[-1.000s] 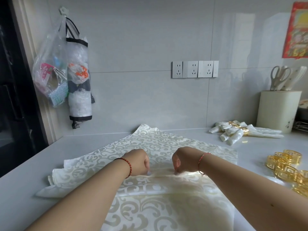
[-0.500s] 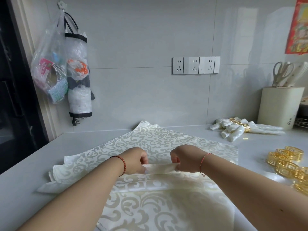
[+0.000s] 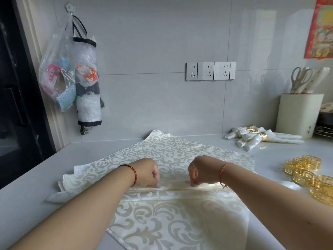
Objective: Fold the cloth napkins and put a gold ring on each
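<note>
A cream napkin (image 3: 173,156) with a scroll pattern lies spread on the grey counter (image 3: 27,204), on top of several more like it. A narrow pleat runs across its middle. My left hand (image 3: 147,172) pinches the pleat's left part, fingers curled down onto the cloth. My right hand (image 3: 203,170) pinches the pleat a little to the right. Several loose gold rings (image 3: 306,172) lie at the right. Folded napkins with gold rings on them (image 3: 259,138) lie at the back right.
A cream knife block (image 3: 299,116) with scissors stands at the back right by the wall. Plastic bags (image 3: 57,74) and a bag holder (image 3: 88,83) hang on the wall at the left. Wall sockets (image 3: 210,71) sit above the counter.
Half a second ago both hands held the pleat lifted off the cloth. Now they have brought it down and press it flat against the napkin.
</note>
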Demonstrator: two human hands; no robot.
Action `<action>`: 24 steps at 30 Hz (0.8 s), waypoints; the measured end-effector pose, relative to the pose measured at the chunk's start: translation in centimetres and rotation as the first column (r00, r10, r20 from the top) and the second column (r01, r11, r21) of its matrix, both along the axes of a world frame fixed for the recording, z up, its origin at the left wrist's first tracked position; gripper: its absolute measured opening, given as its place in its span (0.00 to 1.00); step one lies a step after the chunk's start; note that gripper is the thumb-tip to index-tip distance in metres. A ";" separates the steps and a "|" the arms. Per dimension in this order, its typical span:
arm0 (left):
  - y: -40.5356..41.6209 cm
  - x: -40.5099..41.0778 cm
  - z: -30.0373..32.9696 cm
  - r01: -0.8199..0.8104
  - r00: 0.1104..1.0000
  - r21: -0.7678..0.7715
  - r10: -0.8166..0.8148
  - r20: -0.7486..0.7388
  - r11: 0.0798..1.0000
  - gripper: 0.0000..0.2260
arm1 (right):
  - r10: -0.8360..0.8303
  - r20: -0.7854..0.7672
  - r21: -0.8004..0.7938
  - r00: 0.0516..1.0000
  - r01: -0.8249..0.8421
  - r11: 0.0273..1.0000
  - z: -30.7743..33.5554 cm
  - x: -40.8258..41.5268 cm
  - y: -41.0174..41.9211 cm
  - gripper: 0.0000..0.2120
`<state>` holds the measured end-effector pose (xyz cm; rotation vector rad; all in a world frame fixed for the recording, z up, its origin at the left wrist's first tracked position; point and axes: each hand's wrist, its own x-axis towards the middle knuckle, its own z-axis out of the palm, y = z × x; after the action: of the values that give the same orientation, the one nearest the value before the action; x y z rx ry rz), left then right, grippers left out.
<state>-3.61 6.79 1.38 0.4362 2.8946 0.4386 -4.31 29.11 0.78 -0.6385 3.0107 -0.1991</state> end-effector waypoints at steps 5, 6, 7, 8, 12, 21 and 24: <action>0.1 0.1 -0.3 -0.046 0.998 -0.021 0.047 0.038 0.999 0.17 | -0.057 0.089 0.009 0.994 0.056 0.998 -0.2 -0.5 -0.2 0.17; 0.0 0.1 -0.2 -0.057 0.997 -0.036 0.059 0.055 0.998 0.19 | -0.057 0.096 0.022 0.994 0.055 0.998 -0.1 -0.4 -0.3 0.18; -0.1 0.2 -0.2 -0.062 0.996 -0.057 0.065 0.064 0.996 0.20 | -0.053 0.099 0.029 0.994 0.050 0.998 0.0 -0.3 -0.3 0.18; -0.1 0.3 -0.2 -0.059 0.996 -0.072 0.064 0.062 0.996 0.18 | -0.046 0.095 0.030 0.994 0.044 0.999 0.1 -0.2 -0.3 0.17; 0.0 0.7 -0.5 0.003 1.000 -0.027 -0.004 -0.022 1.000 0.06 | -0.020 0.007 -0.021 1.000 0.020 1.000 -0.2 0.7 -0.5 0.10; -0.5 2.8 -0.1 0.062 0.997 -0.076 -0.065 -0.040 0.995 0.11 | 0.046 -0.092 0.063 0.995 -0.040 0.997 0.2 4.7 -0.1 0.21; -0.8 4.3 -0.2 0.070 0.997 -0.095 -0.073 -0.030 0.993 0.14 | 0.070 -0.105 0.125 0.992 -0.057 0.991 -0.2 5.9 -0.1 0.22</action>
<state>0.69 6.02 1.20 0.5354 2.9057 0.2848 1.57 29.01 0.62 -0.7555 3.0699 0.0233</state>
